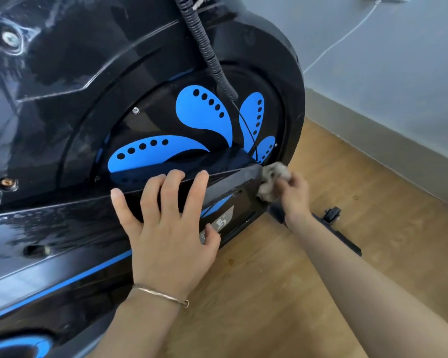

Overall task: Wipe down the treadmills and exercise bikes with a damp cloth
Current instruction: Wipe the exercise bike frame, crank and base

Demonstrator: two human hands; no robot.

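Scrubbing the glossy black exercise bike casing (93, 81), the right hand (294, 195) clutches the crumpled grey cloth (272, 183) against its right edge, left hand (171, 228) splayed flat, bracing; the lower shroud probably comes next.

Soft, bright, even light fills the scene, with pale streaky glare on the glossy black bike (62, 60) at upper left and only faint, soft-edged shadows on the floor (347, 215) close beside it. The left hand (171, 228) is sharp, while the right hand (294, 195) and the cloth (272, 182) it holds are smeared by motion blur. Wide-angle distortion stretches whatever lies near the frame's edges, and the whole picture looks slightly soft.
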